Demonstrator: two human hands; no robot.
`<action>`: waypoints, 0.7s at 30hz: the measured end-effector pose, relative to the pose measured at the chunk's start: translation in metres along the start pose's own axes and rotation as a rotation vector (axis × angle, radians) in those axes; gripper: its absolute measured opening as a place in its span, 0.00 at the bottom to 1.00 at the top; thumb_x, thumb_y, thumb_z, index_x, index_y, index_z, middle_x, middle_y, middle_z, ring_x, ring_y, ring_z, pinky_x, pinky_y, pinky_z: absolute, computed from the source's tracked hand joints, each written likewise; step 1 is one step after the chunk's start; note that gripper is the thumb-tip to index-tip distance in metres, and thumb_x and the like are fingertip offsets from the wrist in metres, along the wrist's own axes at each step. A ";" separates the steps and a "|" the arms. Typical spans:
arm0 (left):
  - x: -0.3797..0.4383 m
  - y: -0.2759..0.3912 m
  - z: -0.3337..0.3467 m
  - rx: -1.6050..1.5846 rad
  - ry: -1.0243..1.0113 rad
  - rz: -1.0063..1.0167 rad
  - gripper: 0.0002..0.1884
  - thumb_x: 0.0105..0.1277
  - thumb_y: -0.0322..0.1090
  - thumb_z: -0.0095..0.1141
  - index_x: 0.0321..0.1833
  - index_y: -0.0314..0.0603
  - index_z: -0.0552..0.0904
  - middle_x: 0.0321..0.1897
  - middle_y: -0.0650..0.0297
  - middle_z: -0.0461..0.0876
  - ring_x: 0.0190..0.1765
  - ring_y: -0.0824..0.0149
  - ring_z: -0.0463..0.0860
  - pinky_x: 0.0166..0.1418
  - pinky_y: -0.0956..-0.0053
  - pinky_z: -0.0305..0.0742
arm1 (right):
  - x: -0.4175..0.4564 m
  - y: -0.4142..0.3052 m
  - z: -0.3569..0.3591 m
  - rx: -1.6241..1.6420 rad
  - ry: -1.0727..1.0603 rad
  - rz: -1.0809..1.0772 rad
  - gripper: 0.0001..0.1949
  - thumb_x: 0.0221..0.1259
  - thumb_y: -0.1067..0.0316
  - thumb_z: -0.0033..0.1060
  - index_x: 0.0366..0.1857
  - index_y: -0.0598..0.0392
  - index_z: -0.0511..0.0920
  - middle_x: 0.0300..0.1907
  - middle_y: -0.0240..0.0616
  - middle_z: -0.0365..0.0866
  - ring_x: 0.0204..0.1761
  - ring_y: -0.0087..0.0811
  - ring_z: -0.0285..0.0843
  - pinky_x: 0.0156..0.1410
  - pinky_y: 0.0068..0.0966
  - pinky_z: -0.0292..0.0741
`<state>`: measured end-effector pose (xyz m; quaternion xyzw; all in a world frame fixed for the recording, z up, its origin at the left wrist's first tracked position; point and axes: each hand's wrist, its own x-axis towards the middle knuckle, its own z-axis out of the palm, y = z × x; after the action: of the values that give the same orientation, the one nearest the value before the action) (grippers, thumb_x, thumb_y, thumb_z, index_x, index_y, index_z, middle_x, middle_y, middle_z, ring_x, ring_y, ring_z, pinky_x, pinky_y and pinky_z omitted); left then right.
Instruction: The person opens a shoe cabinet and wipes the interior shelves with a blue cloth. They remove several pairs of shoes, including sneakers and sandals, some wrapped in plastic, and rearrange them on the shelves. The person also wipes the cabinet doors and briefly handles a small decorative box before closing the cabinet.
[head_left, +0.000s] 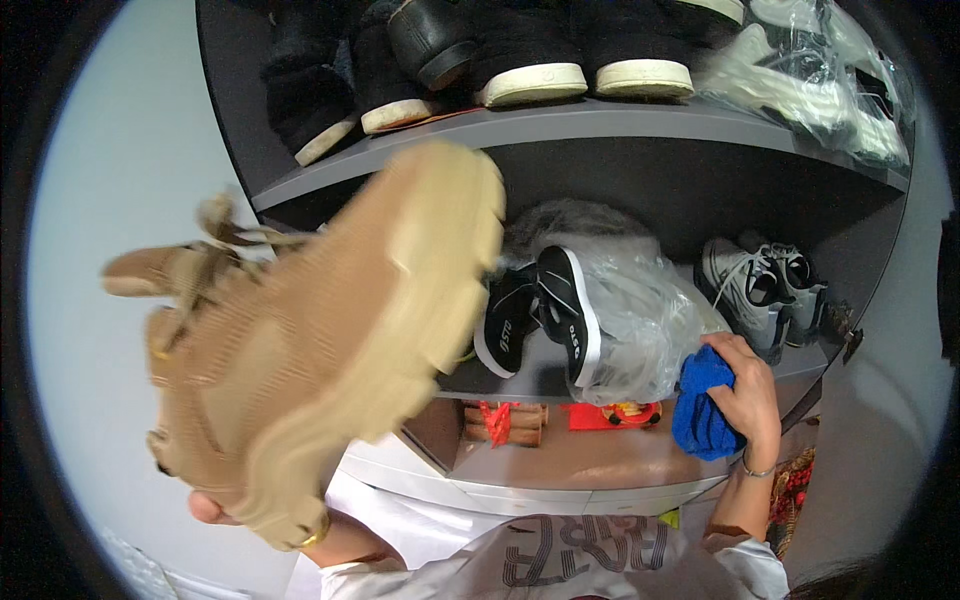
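Observation:
A tan chunky-soled lace-up shoe (300, 330), blurred and close to the camera, fills the left half of the view. My left hand (208, 510) grips it low at the heel end; only a fingertip shows, and the shoe hides the rest. On the right, my right hand (747, 386) holds a folded blue cloth (703, 409) at the front of the middle shelf (517, 386). Beside the cloth lies a clear plastic bag (637, 322). Left of the bag are black sneakers with white soles (577, 315), partly hidden by the tan shoe.
Grey sneakers (757, 285) stand at the middle shelf's right end. Black shoes with white soles (532, 71) and a bagged white pair (817, 97) sit on the upper shelf (585, 120). Below are a red-ribboned bundle (502, 424) and a red item (611, 415).

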<state>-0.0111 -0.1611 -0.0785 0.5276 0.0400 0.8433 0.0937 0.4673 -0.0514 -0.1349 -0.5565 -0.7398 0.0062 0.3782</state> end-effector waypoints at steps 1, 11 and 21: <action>0.008 0.008 -0.004 0.073 0.011 0.072 0.26 0.50 0.36 0.66 0.53 0.35 0.78 0.49 0.52 0.81 0.53 0.56 0.82 0.57 0.60 0.82 | 0.000 0.000 0.000 -0.001 -0.005 0.000 0.29 0.39 0.77 0.62 0.55 0.55 0.78 0.57 0.48 0.79 0.55 0.54 0.79 0.59 0.39 0.76; 0.132 0.011 0.015 0.664 0.018 0.609 0.10 0.61 0.28 0.62 0.45 0.35 0.84 0.46 0.51 0.85 0.48 0.61 0.86 0.52 0.64 0.87 | -0.001 -0.007 0.001 0.012 0.009 -0.029 0.29 0.40 0.77 0.62 0.56 0.55 0.78 0.58 0.46 0.79 0.55 0.53 0.79 0.57 0.39 0.77; 0.277 -0.116 0.125 0.332 -0.143 0.294 0.17 0.58 0.23 0.67 0.46 0.28 0.75 0.42 0.50 0.86 0.44 0.62 0.86 0.48 0.72 0.84 | -0.003 -0.010 -0.002 -0.002 0.023 -0.008 0.28 0.41 0.77 0.63 0.56 0.55 0.78 0.57 0.46 0.79 0.55 0.53 0.80 0.58 0.39 0.77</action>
<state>-0.0030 0.0034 0.2016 0.5943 0.0942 0.7903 -0.1154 0.4602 -0.0586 -0.1312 -0.5540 -0.7375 -0.0025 0.3862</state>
